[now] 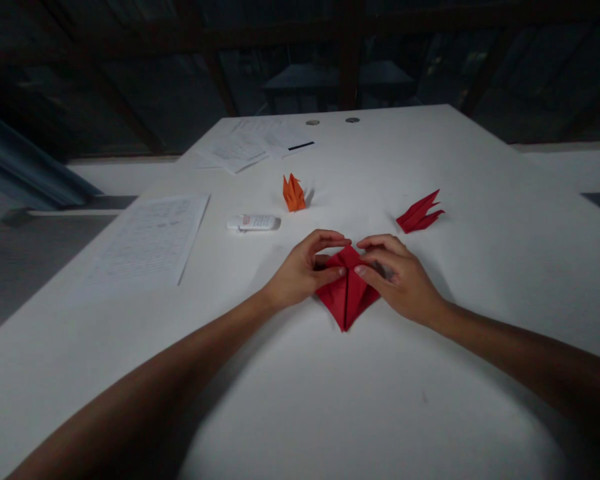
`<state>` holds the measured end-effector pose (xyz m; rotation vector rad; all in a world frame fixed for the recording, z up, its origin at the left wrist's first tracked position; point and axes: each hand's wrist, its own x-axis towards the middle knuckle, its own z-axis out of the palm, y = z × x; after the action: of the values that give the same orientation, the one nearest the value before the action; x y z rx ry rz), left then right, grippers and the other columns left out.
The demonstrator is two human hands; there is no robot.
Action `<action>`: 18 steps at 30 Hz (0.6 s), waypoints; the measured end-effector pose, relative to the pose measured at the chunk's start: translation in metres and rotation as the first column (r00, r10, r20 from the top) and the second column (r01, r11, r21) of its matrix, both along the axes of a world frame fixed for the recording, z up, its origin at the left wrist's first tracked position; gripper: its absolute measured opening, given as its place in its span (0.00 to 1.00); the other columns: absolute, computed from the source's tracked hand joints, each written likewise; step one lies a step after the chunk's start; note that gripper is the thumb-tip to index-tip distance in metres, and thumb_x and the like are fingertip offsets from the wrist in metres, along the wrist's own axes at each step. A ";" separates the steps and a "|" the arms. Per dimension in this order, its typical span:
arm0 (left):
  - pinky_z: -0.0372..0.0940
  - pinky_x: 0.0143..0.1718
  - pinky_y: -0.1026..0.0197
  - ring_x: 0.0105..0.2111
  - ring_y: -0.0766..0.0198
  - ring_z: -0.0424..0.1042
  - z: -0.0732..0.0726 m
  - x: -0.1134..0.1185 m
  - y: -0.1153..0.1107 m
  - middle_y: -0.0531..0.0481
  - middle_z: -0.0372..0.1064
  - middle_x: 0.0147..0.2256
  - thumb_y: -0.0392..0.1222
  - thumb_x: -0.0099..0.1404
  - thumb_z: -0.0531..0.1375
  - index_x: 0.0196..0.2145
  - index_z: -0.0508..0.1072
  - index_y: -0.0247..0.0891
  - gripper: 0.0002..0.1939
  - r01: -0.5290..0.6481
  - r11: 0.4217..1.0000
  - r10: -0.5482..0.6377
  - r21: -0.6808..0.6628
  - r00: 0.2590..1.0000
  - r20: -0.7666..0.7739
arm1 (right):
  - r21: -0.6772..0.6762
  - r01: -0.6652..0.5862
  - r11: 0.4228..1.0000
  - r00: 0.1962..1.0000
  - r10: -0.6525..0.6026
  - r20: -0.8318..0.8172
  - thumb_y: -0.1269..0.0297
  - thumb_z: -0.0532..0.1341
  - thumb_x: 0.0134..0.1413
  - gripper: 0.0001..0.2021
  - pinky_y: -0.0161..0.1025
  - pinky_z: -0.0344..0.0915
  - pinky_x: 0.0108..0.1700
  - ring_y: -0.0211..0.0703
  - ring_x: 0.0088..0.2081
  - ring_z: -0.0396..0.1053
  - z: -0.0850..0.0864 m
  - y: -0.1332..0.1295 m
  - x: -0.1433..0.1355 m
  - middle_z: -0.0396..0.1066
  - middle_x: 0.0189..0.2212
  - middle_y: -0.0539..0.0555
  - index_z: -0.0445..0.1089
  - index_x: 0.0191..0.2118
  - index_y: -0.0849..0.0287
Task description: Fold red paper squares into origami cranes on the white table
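A red sheet of origami paper (349, 297), folded into a diamond with a slit down its middle, lies on the white table in front of me. On its left side, my left hand (313, 263) grips the upper edge, thumb on top of the paper and fingers behind. My right hand (397, 273) grips the other side in the same way, its thumb near the centre slit. The two thumbs are close together but apart. Beyond the hands stand an orange folded-paper figure (294, 193) and, to the right, a red folded-paper figure (420, 213) with pointed tips.
A white bottle or tube with printing (253, 223) lies behind my left hand. At the left is a printed sheet (147, 240); more papers (245, 147) spread at the far end. Two small round objects (313, 123) sit near the table's (380, 400) far edge.
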<state>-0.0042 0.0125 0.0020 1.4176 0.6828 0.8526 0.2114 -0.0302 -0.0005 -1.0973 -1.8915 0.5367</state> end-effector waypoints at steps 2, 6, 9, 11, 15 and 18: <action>0.72 0.40 0.61 0.40 0.63 0.76 -0.002 0.002 0.000 0.44 0.73 0.49 0.37 0.59 0.71 0.47 0.70 0.38 0.20 0.010 1.000 -0.010 -0.024 1.000 0.006 | -0.063 0.011 0.998 0.998 -0.015 -0.062 0.60 0.61 0.66 0.08 0.47 0.67 0.50 0.49 0.46 0.72 0.000 0.001 -0.001 0.73 0.43 0.55 0.74 0.35 0.54; 0.72 0.40 0.60 0.39 0.62 0.75 -0.003 0.005 0.001 0.47 0.74 0.42 0.40 0.59 0.71 0.41 0.70 0.36 0.16 -0.016 0.998 0.016 -0.068 1.000 -0.005 | -0.192 0.022 0.981 0.978 -0.062 -0.201 0.59 0.61 0.65 0.07 0.44 0.68 0.45 0.46 0.41 0.72 -0.004 0.008 -0.004 0.75 0.39 0.53 0.73 0.42 0.54; 0.70 0.37 0.63 0.37 0.65 0.75 -0.002 0.006 0.000 0.48 0.73 0.43 0.41 0.59 0.71 0.41 0.70 0.36 0.16 -0.078 0.996 0.077 -0.044 0.997 -0.024 | -0.256 -0.045 0.966 0.946 -0.042 -0.323 0.59 0.63 0.64 0.09 0.44 0.69 0.47 0.47 0.44 0.73 -0.009 0.012 -0.005 0.76 0.43 0.54 0.70 0.48 0.54; 0.68 0.34 0.66 0.34 0.67 0.73 -0.001 0.006 0.000 0.49 0.73 0.41 0.43 0.61 0.70 0.39 0.70 0.36 0.15 -0.110 0.993 0.108 -0.032 0.993 -0.047 | -0.284 -0.084 0.955 0.938 -0.021 -0.346 0.59 0.62 0.64 0.07 0.42 0.69 0.45 0.45 0.41 0.73 -0.011 0.013 -0.005 0.75 0.39 0.52 0.70 0.44 0.55; 0.66 0.31 0.67 0.30 0.69 0.71 0.000 0.006 0.001 0.50 0.73 0.37 0.48 0.64 0.68 0.37 0.70 0.36 0.14 -0.141 0.990 0.140 -0.021 0.988 -0.066 | -0.332 -0.096 0.938 0.947 -0.016 -0.320 0.58 0.62 0.64 0.07 0.40 0.66 0.39 0.43 0.35 0.71 -0.009 0.012 -0.005 0.73 0.32 0.50 0.68 0.37 0.55; 0.65 0.30 0.68 0.30 0.70 0.70 -0.001 0.007 0.001 0.51 0.72 0.36 0.48 0.64 0.67 0.36 0.69 0.36 0.15 -0.197 0.980 0.197 -0.003 0.978 -0.062 | -0.382 -0.139 0.914 0.936 -0.004 -0.351 0.59 0.62 0.64 0.06 0.39 0.65 0.36 0.42 0.33 0.70 -0.007 0.011 -0.005 0.74 0.32 0.49 0.67 0.40 0.55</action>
<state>0.0023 0.0137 0.0007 1.3884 0.8846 0.9615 0.2068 -0.0197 -0.0080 -1.1065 -1.5476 1.1237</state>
